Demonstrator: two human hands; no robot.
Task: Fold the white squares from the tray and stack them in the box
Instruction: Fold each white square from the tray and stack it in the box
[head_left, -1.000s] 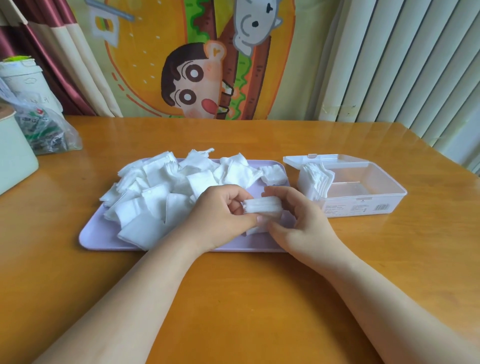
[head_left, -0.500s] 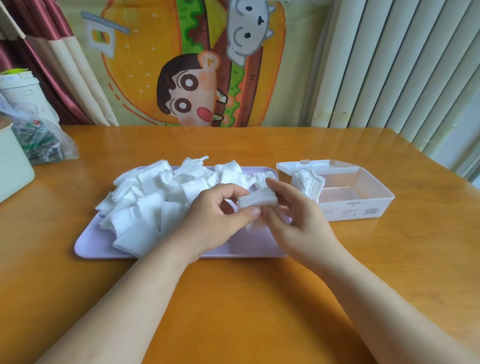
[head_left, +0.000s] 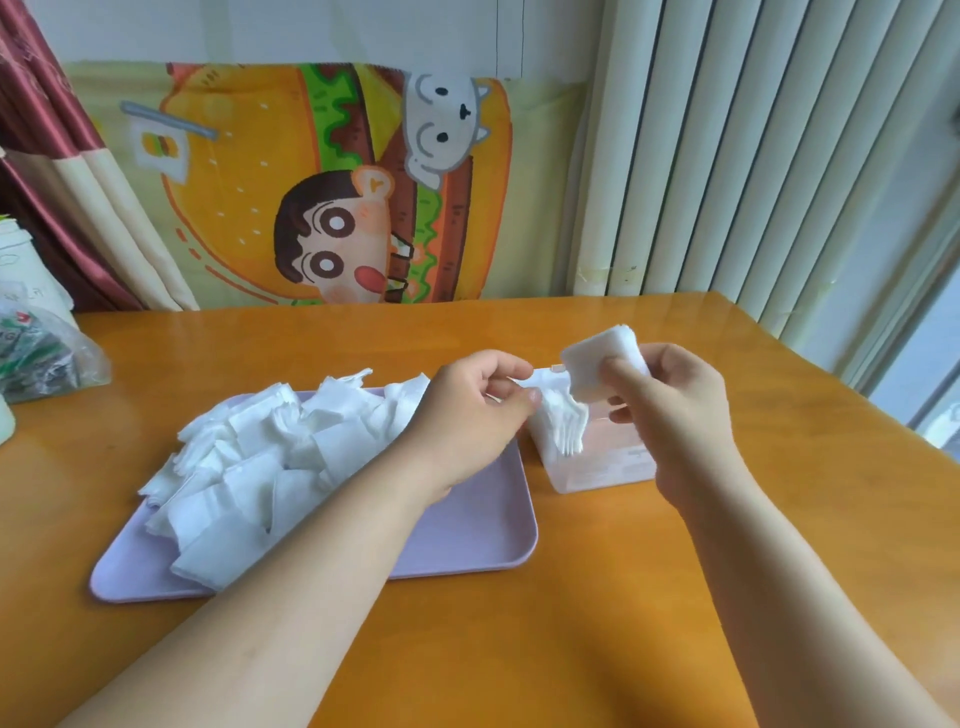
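Note:
My right hand (head_left: 670, 410) pinches a folded white square (head_left: 597, 364) and holds it in the air above the clear plastic box (head_left: 597, 470). A stack of folded squares (head_left: 563, 426) stands on edge at the box's left end. My left hand (head_left: 467, 415) touches the top of that stack with thumb and fingertips curled on it. The lilac tray (head_left: 467, 525) lies left of the box, with a heap of loose white squares (head_left: 260, 467) on its left half. My right hand hides most of the box.
A crinkled plastic bag (head_left: 36, 358) and a white container (head_left: 10, 260) stand at the far left of the wooden table (head_left: 571, 649). A cartoon cloth and ribbed white panels back the table. The table's right edge runs near the box.
Both hands moved from over the tray rightward to the box. The right hand now holds the folded square alone, raised, and the left hand has gone to the stack in the box.

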